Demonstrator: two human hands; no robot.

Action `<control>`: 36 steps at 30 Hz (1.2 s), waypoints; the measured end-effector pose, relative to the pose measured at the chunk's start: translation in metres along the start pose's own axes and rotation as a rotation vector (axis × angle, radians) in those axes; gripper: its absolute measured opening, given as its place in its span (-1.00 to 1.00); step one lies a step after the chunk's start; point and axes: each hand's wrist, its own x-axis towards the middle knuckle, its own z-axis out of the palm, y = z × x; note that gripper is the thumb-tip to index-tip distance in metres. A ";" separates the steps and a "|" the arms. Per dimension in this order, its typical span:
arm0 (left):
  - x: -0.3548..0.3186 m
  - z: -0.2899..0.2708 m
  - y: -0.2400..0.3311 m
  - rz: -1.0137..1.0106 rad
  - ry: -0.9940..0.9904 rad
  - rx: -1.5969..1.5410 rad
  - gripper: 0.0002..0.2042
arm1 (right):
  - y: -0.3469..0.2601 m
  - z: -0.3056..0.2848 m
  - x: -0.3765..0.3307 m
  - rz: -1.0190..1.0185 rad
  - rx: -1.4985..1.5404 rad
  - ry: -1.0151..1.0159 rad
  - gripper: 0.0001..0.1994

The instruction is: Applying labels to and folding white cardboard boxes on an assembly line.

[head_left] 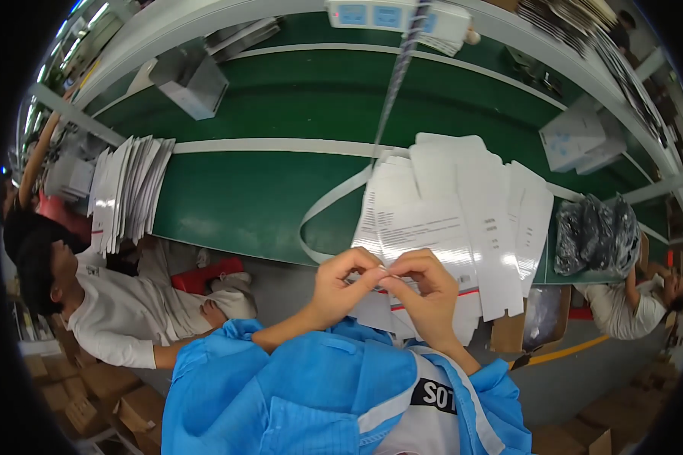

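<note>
White card sheets (432, 220): fanned flat just beyond both hands, long sides mostly running away
Left hand (343, 282): fingertips pinched, can't tell on what
Right hand (429, 290): pinched likewise, nearer the sheets

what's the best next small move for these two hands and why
Probably ease the left hand and right hand slightly apart: their pinched fingers meet closely, and whatever may sit between them is too small to make out. The flat white sheets lie just beyond, with neither hand visibly gripping them.
</note>
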 end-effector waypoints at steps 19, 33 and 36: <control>-0.020 -0.020 -0.001 -0.035 0.029 0.162 -0.91 | 0.003 0.045 -0.016 0.297 -0.088 0.304 -0.87; -0.016 -0.016 -0.014 -0.156 -0.012 0.172 -0.91 | 0.019 0.039 -0.027 0.218 -0.046 0.302 -0.96; -0.015 -0.018 -0.025 -0.178 -0.064 0.223 -0.89 | 0.026 0.036 -0.031 0.298 0.007 0.365 -0.94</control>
